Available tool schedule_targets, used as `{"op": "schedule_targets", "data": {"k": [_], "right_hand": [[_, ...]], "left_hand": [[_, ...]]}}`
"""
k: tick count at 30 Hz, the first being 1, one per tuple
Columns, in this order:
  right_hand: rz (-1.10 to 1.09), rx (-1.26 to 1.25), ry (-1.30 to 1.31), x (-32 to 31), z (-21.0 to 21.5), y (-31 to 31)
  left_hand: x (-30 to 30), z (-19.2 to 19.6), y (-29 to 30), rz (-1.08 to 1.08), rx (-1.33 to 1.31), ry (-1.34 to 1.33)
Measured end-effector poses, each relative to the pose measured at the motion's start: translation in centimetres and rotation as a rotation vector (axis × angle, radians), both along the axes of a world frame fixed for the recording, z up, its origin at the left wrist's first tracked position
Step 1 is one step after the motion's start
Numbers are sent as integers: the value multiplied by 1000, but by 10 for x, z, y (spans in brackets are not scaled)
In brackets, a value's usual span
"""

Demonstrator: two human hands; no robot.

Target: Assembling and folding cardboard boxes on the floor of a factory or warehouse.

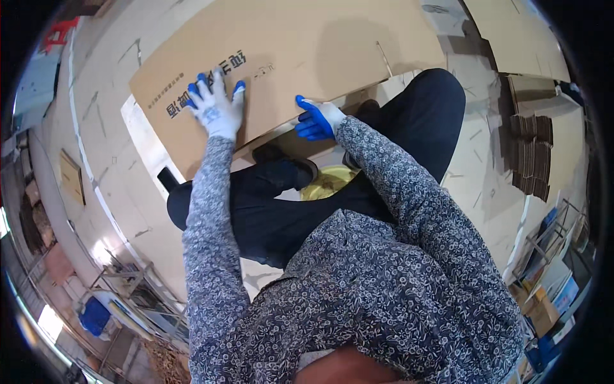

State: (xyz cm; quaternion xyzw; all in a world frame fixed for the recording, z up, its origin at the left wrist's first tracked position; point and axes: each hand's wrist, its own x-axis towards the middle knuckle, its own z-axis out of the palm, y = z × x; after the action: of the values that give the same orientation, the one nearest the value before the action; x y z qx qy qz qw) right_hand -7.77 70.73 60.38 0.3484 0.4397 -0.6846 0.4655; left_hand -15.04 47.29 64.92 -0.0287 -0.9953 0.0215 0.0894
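A large flat brown cardboard sheet (288,51) with dark printing lies in front of my knees. My left hand (220,115), in a white glove with blue fingertips, rests on its left part with the fingers spread. At the near edge of the sheet is my right hand (318,121), turned so the blue palm side shows. Its thumb is apart from the fingers and overlaps the edge in view, while the fingers stretch left just below it. Whether the right hand touches the cardboard, I cannot tell. No object shows in either hand.
Stacked folded cardboard (532,153) stands at the right, near another large sheet (511,38). A yellow round item (327,182) sits on the floor between my feet. Metal racks (131,281) are behind at lower left, and a small board (71,177) lies at the left.
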Motion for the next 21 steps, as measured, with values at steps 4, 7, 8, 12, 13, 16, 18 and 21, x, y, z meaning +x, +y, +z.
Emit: {"op": "schedule_targets", "data": {"k": [4, 7, 8, 12, 13, 16, 18, 21], "right_hand": [[348, 147, 261, -7, 8, 24], [505, 236, 400, -37, 68, 77], [315, 151, 512, -52, 95, 113], [231, 1281, 882, -86, 103, 258], [388, 1607, 774, -93, 84, 297], [5, 831, 406, -93, 42, 360], [177, 979, 205, -82, 100, 315], [135, 771, 741, -58, 124, 330]], "left_hand": [[-7, -24, 19, 70, 28, -104], [0, -28, 14, 109, -1, -127], [0, -24, 11, 106, -9, -122], [-4, -19, 11, 125, -8, -138], [-7, -19, 16, 100, -4, -157], [-1, -24, 14, 123, 9, -187], [2, -17, 7, 143, -5, -190], [0, -13, 14, 137, 36, -216]]}}
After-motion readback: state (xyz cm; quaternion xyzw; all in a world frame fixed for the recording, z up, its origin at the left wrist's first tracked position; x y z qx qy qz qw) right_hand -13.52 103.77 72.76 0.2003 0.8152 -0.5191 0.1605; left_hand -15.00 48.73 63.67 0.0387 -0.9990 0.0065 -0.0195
